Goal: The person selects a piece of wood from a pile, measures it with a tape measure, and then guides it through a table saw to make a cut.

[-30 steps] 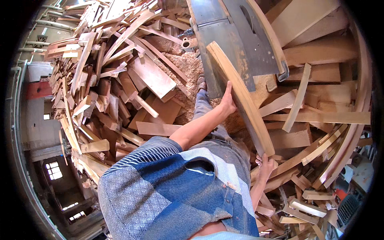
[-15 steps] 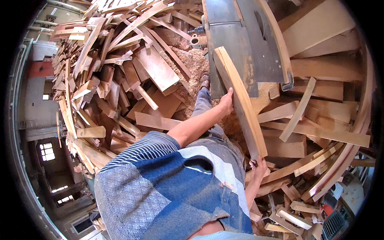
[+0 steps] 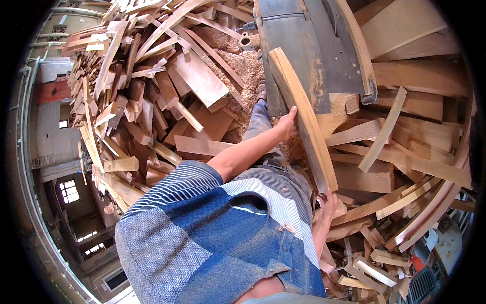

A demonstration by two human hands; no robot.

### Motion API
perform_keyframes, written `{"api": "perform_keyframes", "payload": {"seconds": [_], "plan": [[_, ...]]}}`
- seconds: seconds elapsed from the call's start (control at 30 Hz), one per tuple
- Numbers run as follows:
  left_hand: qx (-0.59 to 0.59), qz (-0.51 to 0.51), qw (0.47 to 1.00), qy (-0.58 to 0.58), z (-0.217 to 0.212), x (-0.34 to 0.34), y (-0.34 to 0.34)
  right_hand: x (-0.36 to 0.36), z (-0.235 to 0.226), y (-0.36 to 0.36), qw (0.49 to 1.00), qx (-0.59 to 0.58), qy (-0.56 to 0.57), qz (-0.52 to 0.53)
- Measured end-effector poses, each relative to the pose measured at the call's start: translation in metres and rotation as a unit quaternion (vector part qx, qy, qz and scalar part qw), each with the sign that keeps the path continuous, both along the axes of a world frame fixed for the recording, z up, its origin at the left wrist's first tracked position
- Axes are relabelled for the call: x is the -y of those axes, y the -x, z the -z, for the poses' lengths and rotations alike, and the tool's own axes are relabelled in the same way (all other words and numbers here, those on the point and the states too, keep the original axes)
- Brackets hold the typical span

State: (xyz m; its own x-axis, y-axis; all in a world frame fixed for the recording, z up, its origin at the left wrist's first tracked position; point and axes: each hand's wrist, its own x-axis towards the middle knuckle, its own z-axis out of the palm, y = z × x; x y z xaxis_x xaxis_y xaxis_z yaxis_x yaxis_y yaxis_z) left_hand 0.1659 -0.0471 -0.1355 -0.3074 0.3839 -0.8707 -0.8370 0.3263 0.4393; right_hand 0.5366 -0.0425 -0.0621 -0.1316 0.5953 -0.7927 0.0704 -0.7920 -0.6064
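Observation:
A thick wooden plank [image 3: 310,129] stands on its edge, its far end over the grey metal bed of a woodworking machine [image 3: 288,48]. My left hand [image 3: 287,124] is closed on the plank's left side, about midway along, with the thumb near the top edge. At the near end, my right hand [image 3: 328,203] grips the plank from the end, its fingers partly hidden. The plank's near half sticks out past the bed's near edge.
A long curved wooden strip [image 3: 358,45] runs along the bed's right side. Offcuts and boards [image 3: 197,81] are heaped at the left; more planks [image 3: 420,76] lie at the right. Sawdust [image 3: 243,66] covers the floor by my foot. A pipe-like fitting [image 3: 248,41] juts from the machine.
The whole view has shifted slightly, so machine, plank and hands appear a little higher. Both hands keep the same grip, and the plank sits about the same against the bed.

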Motion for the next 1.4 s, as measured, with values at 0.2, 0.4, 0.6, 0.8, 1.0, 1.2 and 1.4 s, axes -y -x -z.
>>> {"api": "perform_keyframes", "payload": {"seconds": [0.2,0.4,0.6,0.8,1.0,1.2,1.4], "plan": [[-0.003,0.068,0.997,0.033,0.001,0.005,-0.012,-0.014,0.027,0.003,0.998,0.030,0.024,-0.057],[-0.026,0.120,0.990,0.067,-0.006,0.017,-0.016,-0.018,0.037,0.018,0.996,0.049,0.035,-0.072],[-0.070,0.143,0.985,0.060,-0.005,0.026,-0.015,-0.027,0.047,0.060,0.993,0.019,0.013,-0.120],[-0.119,0.288,0.949,-0.043,0.019,0.054,0.007,-0.038,0.047,0.101,0.989,-0.016,0.002,-0.146],[-0.214,0.364,0.901,0.096,0.008,0.107,0.041,-0.071,0.049,0.058,0.953,0.178,-0.245,0.025],[-0.217,0.217,0.945,0.115,0.015,0.159,0.066,-0.142,0.039,0.030,0.851,0.395,-0.346,-0.008],[-0.295,0.327,0.891,0.111,0.017,0.161,0.068,-0.200,0.061,0.023,0.996,0.055,-0.069,0.033]]}}
